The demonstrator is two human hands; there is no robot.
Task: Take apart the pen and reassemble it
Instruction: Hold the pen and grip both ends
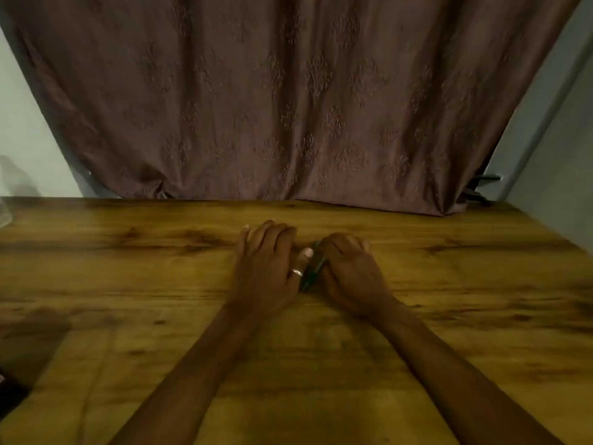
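On the wooden table (128,284) with its dark grain streaks, the person's left hand (266,268) lies palm down, its fingers (269,232) spread flat and pointing away from the body. A silver ring (297,272) sits on the thumb, which angles toward the middle and touches, or all but touches, the slim dark green pen (313,268). This hand is open and holds nothing.

The pen lies slanted in the narrow gap between the two hands, its far end leaning to the right and its near end toward the left wrist. Only a thin strip of barrel shows, so whether it rests on the table or is lifted slightly cannot be told.

The right hand (349,271) is curled, knuckles up, with its fingers (340,244) folded over the far part of the pen. It appears to be gripping the barrel, though the contact itself is hidden beneath the hand.

The pen is likely light and stiff, with a smooth plastic body that may slip or roll under loose fingers. A sensible hold would be one hand on each half of the barrel, near the joint, to twist or pull without bending. Any inner refill or spring would be small and easy to lose on this patterned wood.

Behind the table hangs a brownish embroidered curtain (288,91).
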